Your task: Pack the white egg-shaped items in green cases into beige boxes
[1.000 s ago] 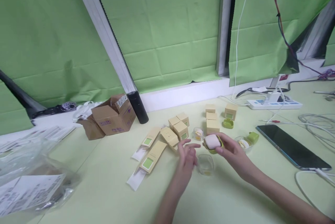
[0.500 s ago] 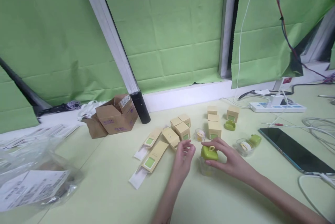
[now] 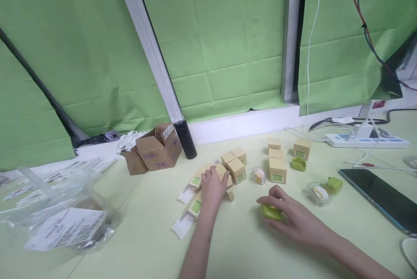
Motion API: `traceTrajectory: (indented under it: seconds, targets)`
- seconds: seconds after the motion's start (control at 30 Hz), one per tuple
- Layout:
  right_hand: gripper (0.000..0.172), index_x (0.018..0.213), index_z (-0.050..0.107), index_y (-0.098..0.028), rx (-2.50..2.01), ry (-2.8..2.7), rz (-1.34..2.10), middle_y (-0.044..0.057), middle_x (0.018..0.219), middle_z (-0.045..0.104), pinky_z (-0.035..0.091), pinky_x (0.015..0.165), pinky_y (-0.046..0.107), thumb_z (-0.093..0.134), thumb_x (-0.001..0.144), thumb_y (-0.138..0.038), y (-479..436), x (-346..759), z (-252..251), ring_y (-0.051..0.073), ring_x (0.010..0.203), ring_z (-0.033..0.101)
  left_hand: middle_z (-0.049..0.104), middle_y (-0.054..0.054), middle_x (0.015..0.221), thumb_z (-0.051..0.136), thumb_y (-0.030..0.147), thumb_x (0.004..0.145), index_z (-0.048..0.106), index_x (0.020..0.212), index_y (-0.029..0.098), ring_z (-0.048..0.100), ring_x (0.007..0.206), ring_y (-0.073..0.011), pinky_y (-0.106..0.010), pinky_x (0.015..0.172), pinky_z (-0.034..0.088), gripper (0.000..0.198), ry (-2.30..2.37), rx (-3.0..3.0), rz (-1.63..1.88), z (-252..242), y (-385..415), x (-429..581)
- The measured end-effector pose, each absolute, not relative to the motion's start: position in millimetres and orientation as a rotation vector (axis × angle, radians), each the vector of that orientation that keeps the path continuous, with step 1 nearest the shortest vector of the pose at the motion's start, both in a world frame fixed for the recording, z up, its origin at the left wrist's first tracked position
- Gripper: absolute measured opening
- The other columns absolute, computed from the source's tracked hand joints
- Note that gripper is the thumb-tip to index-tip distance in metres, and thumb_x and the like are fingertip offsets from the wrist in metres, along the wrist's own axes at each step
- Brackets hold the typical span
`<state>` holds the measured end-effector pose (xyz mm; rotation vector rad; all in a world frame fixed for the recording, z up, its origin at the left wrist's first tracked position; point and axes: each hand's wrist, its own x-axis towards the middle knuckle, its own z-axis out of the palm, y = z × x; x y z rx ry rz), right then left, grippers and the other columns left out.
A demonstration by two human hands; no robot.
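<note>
Along a pale tabletop [image 3: 146, 248] set below green blinds [image 3: 224, 44], a person works bare-handed among small tan cartons and green plastic cases. The right hand [image 3: 288, 216] curves part-closed around a glossy green case [image 3: 271, 213], thumb on the near side and fingers over the far side; whether the case rests on the surface or sits just above it cannot be told. To the left, the left hand [image 3: 213, 184] reaches palm down over a group of tan cartons, fingers bent and thumb spread apart; its grip on any one of them is hidden. Beside its wrist lie two flattened cartons, the nearer one [image 3: 195, 207] showing a green square and a white flap [image 3: 183, 226]. Three box-shaped cartons [image 3: 236, 170] cluster just beyond the thumb. Between the two hands and farther back stands a clear container [image 3: 258, 175] with white and yellow contents, next to a row of three cartons [image 3: 277, 172]. Right of the right hand, a second clear container [image 3: 319, 194] touches another green case [image 3: 334, 184], with a dark phone [image 3: 382, 198] near it. At far left lie an open cardboard box [image 3: 159, 152], a black cylinder [image 3: 185, 140] and a clear plastic bag [image 3: 109, 218].
</note>
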<state>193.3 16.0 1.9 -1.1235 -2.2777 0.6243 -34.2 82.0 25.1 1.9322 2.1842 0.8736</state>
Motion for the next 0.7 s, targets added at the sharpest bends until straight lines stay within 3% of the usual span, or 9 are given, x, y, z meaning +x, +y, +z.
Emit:
traceTrajectory:
  seconds: [0.13, 0.2, 0.37, 0.53, 0.63, 0.7]
  targets:
    - [0.026, 0.11, 0.053, -0.029, -1.133, -2.321, 0.594, 0.005, 0.098, 0.045, 0.048, 0.074, 0.035, 0.047, 0.085, -0.032, 13, 192, 4, 0.018, 0.077, 0.057, 0.055, -0.026, 0.11, 0.05, 0.06, 0.07, 0.046, 0.114, 0.009, 0.047, 0.108, -0.0409, -0.046, 0.087, 0.032, 0.068, 2.237, 1.879, 0.664, 32, 104, -29]
    - [0.025, 0.111, 0.052, -0.028, -1.132, -2.327, 0.597, 0.005, 0.1, 0.043, 0.048, 0.075, 0.035, 0.045, 0.087, -0.032, 12, 192, 6, 0.018, 0.079, 0.056, 0.055, -0.025, 0.112, 0.05, 0.061, 0.068, 0.046, 0.115, 0.011, 0.049, 0.107, -0.0405, -0.045, 0.085, 0.034, 0.069, 2.213, 1.873, 0.596, 34, 111, -28]
    - [0.024, 0.109, 0.051, -0.027, -1.147, -2.365, 0.555, 0.006, 0.099, 0.042, 0.048, 0.072, 0.036, 0.044, 0.087, -0.029, 12, 192, 8, 0.018, 0.076, 0.056, 0.053, -0.023, 0.112, 0.059, 0.042, 0.064, 0.049, 0.114, 0.014, 0.052, 0.104, -0.0395, -0.043, 0.083, 0.037, 0.058, 2.195, 1.846, 0.56, 31, 112, -28]
    - [0.022, 0.106, 0.053, -0.027, -1.097, -2.396, 0.508, 0.005, 0.097, 0.044, 0.048, 0.066, 0.034, 0.045, 0.086, -0.027, 14, 195, 8, 0.017, 0.07, 0.055, 0.049, -0.019, 0.113, 0.055, 0.036, 0.067, 0.042, 0.119, 0.016, 0.05, 0.106, -0.0378, -0.045, 0.084, 0.038, 0.057, 2.23, 1.809, 0.751, 46, 92, -29]
    - [0.022, 0.106, 0.054, -0.027, -1.053, -2.393, 0.475, 0.006, 0.101, 0.046, 0.048, 0.064, 0.032, 0.05, 0.084, -0.03, 15, 197, 8, 0.017, 0.07, 0.056, 0.042, -0.016, 0.123, 0.048, 0.035, 0.073, 0.026, 0.13, 0.021, 0.054, 0.101, -0.0294, -0.04, 0.08, 0.042, 0.063, 2.161, 1.749, 0.953, 58, 73, -32]
    - [0.019, 0.103, 0.054, -0.027, -1.042, -2.401, 0.444, 0.006, 0.105, 0.047, 0.048, 0.063, 0.031, 0.05, 0.085, -0.031, 15, 199, 8, 0.016, 0.069, 0.057, 0.041, -0.014, 0.124, 0.047, 0.032, 0.072, 0.019, 0.133, 0.023, 0.056, 0.095, -0.0234, -0.034, 0.075, 0.045, 0.067, 1.866, 1.633, 1.186, 59, 62, -34]
